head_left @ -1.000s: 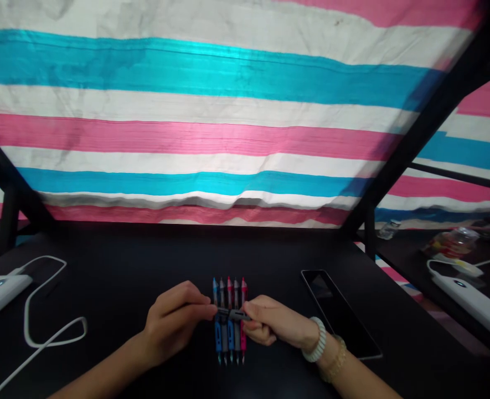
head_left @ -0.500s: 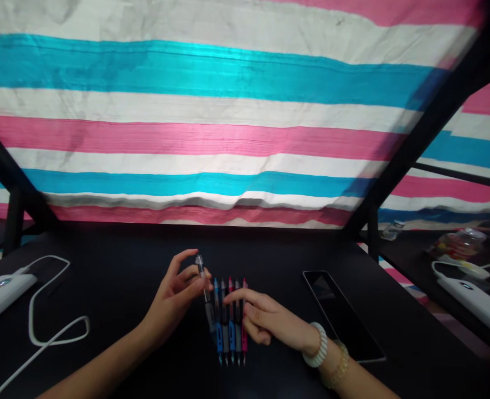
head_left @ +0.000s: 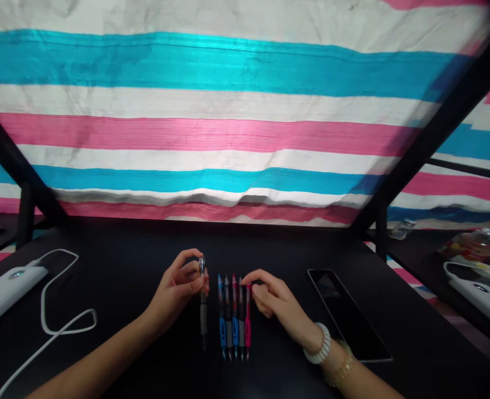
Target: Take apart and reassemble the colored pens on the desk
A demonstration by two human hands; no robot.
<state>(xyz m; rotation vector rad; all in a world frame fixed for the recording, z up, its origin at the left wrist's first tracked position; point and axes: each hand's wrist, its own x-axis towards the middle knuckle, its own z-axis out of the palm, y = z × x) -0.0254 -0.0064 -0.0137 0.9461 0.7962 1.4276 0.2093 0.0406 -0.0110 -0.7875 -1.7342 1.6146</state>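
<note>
while the left hand [head_left: 181, 281] pinches a grey-gripped pen [head_left: 204, 318] between thumb and fingers, forefinger bent onto its top end, a row of five pens [head_left: 235, 331] lies on the black table [head_left: 145, 244]. taking that row as the dial's centre, the held pen stands just beside it at nine o'clock, its writing end toward six; i cannot tell whether that end touches the table. the grips run blue, grey, blue, grey, pink from the nine o'clock side to the three.

the right hand [head_left: 276, 299], between two and three o'clock, is half curled, its forefinger stretched to the pens' upper ends; contact is unclear. a white band [head_left: 324, 344] and a yellowish bracelet [head_left: 344, 366] circle that wrist. a dark phone [head_left: 348, 316] lies at three o'clock, a white device [head_left: 10, 293] with a cable [head_left: 42, 303] far off at nine, and a striped sheet [head_left: 228, 133] hangs at twelve.
</note>
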